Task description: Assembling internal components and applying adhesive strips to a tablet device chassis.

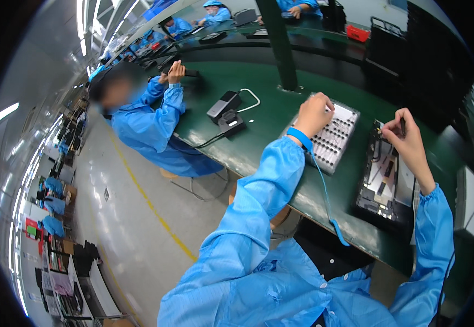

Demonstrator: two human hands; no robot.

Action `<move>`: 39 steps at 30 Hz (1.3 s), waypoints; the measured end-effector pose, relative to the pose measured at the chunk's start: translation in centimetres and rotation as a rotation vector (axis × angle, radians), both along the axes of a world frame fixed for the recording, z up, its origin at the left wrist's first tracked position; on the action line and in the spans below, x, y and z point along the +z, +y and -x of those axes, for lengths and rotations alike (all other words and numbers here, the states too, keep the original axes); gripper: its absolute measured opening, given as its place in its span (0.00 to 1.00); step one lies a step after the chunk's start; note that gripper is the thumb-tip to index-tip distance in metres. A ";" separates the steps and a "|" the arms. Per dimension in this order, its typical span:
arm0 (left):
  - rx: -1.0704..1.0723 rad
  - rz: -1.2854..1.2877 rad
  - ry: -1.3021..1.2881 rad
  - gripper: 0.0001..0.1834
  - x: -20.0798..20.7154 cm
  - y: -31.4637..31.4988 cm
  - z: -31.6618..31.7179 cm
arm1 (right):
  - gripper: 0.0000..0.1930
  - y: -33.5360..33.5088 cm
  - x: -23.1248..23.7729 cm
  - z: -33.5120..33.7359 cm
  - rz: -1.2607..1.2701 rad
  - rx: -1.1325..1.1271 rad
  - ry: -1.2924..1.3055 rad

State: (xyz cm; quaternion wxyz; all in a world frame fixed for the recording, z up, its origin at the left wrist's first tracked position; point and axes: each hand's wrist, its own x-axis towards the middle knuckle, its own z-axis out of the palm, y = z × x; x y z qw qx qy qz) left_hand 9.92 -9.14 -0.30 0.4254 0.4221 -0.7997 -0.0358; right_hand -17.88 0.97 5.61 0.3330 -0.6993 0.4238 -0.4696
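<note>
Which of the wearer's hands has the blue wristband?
The left hand, over the white tray of small black parts. The blue wristband sets it apart: no band shows on the right hand, which is at the opened black device.

This is a factory workshop. People in loose blue cloth coats (144,128) work at long, dark green tables (272,117). A flat black gadget (376,193) lies open near a pale tray with rows of small black parts (335,133). A thin yellow line (144,191) crosses the smooth grey floor (155,261).
</note>
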 end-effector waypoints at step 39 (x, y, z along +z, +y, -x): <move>-0.503 -0.076 0.298 0.08 5.0 6.6 19.1 | 0.16 1.2 -2.6 10.7 -0.291 -0.002 -0.579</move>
